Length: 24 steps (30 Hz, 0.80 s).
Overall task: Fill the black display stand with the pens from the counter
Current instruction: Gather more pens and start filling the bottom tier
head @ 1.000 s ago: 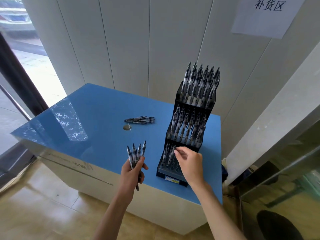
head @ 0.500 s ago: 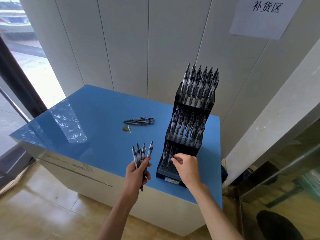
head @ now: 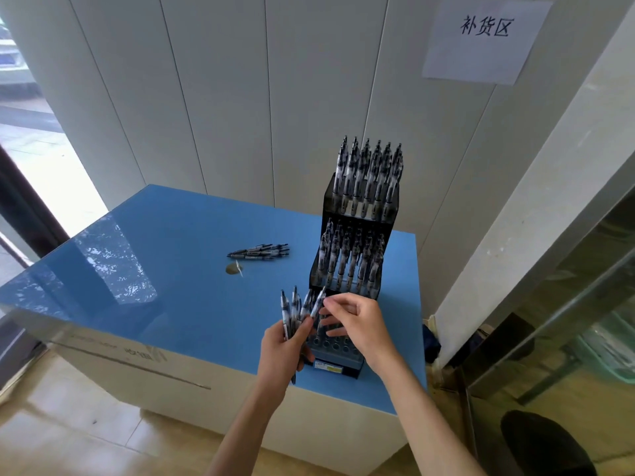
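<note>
Left hand (head: 282,348): closed around a fanned bundle of pens (head: 292,312), tips up, held just left of the lowest tier of the black display stand (head: 355,262). Right hand (head: 357,324): thumb and forefinger pinched on the upper end of one pen (head: 318,304) at the right edge of that bundle, remaining fingers loosely spread over the lowest tier. Hands nearly touching, both in front of the stand's bottom section.

Stand: upright near the right edge of the blue surface (head: 178,286), three stepped tiers. Top tier and middle tier packed with upright pens. Lowest tier: several empty round holes visible toward the front, contents of the back rows hidden behind the hands. Small label strip on the front base.

Loose pens (head: 259,251): lying flat in a tight group on the surface, left of the stand and well apart from it. Small round brownish object (head: 233,268) just in front of that group; identity not discernible.

Paper sign (head: 481,37) with printed characters fixed to the panelled wall above and right of the stand.
</note>
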Each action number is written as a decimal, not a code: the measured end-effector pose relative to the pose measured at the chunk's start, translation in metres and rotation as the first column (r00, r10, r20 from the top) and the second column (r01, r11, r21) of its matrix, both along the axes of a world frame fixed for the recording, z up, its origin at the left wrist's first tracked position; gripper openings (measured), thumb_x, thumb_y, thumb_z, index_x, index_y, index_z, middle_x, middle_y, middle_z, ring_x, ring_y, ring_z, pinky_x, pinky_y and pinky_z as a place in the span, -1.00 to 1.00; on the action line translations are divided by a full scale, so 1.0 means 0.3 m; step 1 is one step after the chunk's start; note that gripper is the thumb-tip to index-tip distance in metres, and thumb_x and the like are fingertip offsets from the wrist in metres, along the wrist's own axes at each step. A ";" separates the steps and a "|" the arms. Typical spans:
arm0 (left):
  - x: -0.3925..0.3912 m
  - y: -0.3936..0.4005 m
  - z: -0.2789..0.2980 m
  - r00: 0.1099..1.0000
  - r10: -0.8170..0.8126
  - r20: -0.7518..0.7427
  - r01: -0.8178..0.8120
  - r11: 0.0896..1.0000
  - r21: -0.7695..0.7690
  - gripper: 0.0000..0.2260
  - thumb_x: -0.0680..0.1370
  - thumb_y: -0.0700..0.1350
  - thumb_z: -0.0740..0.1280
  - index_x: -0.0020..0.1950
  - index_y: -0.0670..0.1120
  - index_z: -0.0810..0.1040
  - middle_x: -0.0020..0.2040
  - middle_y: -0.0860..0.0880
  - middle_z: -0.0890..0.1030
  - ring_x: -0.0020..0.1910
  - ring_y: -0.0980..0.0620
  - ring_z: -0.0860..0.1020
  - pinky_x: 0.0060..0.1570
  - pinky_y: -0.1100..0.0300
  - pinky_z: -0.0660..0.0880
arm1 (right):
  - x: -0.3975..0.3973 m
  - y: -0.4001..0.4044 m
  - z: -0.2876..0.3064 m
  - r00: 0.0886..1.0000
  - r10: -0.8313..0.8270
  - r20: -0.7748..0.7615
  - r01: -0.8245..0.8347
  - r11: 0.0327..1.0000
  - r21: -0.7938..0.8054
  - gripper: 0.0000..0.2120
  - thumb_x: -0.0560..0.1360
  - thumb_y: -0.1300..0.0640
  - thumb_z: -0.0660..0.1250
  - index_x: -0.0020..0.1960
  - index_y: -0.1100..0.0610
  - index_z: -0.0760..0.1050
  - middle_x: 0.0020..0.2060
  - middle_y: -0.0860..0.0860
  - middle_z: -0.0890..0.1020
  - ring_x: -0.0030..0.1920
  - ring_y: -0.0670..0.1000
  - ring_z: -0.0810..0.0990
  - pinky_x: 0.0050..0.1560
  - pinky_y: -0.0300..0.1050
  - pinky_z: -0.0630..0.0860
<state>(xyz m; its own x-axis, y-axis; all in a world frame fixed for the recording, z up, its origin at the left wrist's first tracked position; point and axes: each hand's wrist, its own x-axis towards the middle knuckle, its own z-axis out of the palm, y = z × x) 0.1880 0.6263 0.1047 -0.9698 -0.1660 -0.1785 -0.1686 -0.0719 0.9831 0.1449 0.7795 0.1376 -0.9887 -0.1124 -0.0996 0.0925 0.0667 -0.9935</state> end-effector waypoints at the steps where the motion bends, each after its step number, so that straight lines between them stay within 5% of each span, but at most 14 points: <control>1: 0.002 0.010 0.001 1.000 -0.022 -0.005 0.021 0.999 -0.030 -0.78 0.64 -0.04 0.37 -0.06 -0.18 0.62 -0.37 -0.14 0.60 -0.42 -0.11 0.53 -0.46 0.12 0.38 | 0.004 0.004 -0.003 1.000 -0.007 0.004 0.007 1.000 -0.010 -0.87 0.56 0.12 0.44 0.03 0.16 0.67 -0.15 0.08 0.74 -0.13 0.11 0.74 -0.13 0.07 0.69; 8: 0.016 0.035 0.006 0.999 -0.031 -0.009 0.030 0.994 -0.102 -0.80 0.64 -0.05 0.36 -0.03 -0.17 0.64 -0.41 -0.12 0.59 -0.51 0.04 0.49 -0.51 0.21 0.37 | 0.017 0.039 -0.031 0.995 -0.086 0.059 0.092 0.991 -0.102 -0.93 0.51 0.27 0.46 -0.03 0.26 0.67 -0.20 0.18 0.74 -0.17 0.20 0.74 -0.09 0.04 0.69; 14: 0.003 -0.013 -0.012 0.994 0.106 0.036 -0.105 0.994 -0.015 -0.80 0.63 0.05 0.36 0.01 -0.05 0.68 -0.28 -0.12 0.67 -0.43 -0.08 0.53 -0.36 0.06 0.48 | 0.005 0.077 -0.021 0.981 -0.183 0.059 0.190 0.966 -0.178 -0.92 0.53 0.33 0.41 -0.01 0.32 0.65 -0.18 0.22 0.73 -0.15 0.22 0.74 -0.07 0.03 0.69; 17: -0.001 -0.060 -0.044 0.991 0.131 0.040 -0.126 0.987 -0.101 -0.81 0.66 0.08 0.31 0.04 0.05 0.69 -0.37 -0.04 0.53 -0.42 0.03 0.39 -0.38 0.10 0.33 | -0.007 0.105 -0.033 0.964 -0.241 -0.116 0.244 0.970 0.011 -0.95 0.52 0.29 0.44 -0.06 0.19 0.68 -0.23 0.09 0.74 -0.20 0.10 0.74 -0.10 0.03 0.69; 20: -0.001 -0.082 -0.062 0.990 0.129 0.062 -0.123 0.987 -0.102 -0.78 0.69 0.04 0.25 -0.01 -0.08 0.53 -0.33 -0.01 0.39 -0.39 0.06 0.29 -0.35 0.12 0.27 | -0.014 0.113 -0.054 0.928 -0.221 -0.299 0.291 0.933 0.213 -0.91 0.51 0.23 0.47 -0.06 0.05 0.68 -0.24 -0.03 0.74 -0.21 -0.06 0.73 -0.08 -0.04 0.69; 24: 0.004 -0.086 -0.062 0.989 0.119 0.088 -0.114 0.992 -0.056 -0.79 0.72 -0.02 0.20 -0.02 -0.13 0.36 -0.26 -0.03 0.44 -0.39 0.07 0.28 -0.38 0.17 0.27 | -0.014 0.097 -0.063 0.892 -0.188 -0.412 0.333 0.889 0.315 -0.89 0.51 0.18 0.48 0.02 0.15 0.71 -0.22 -0.09 0.73 -0.21 -0.18 0.71 -0.05 -0.18 0.67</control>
<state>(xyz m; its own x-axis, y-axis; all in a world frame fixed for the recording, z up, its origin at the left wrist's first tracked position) 0.1892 0.6004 0.0860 -0.9236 -0.2879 -0.2533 -0.2506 -0.0469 0.9670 0.1408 0.8085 0.1187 -0.9496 0.1276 0.2864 -0.2000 0.4572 -0.8666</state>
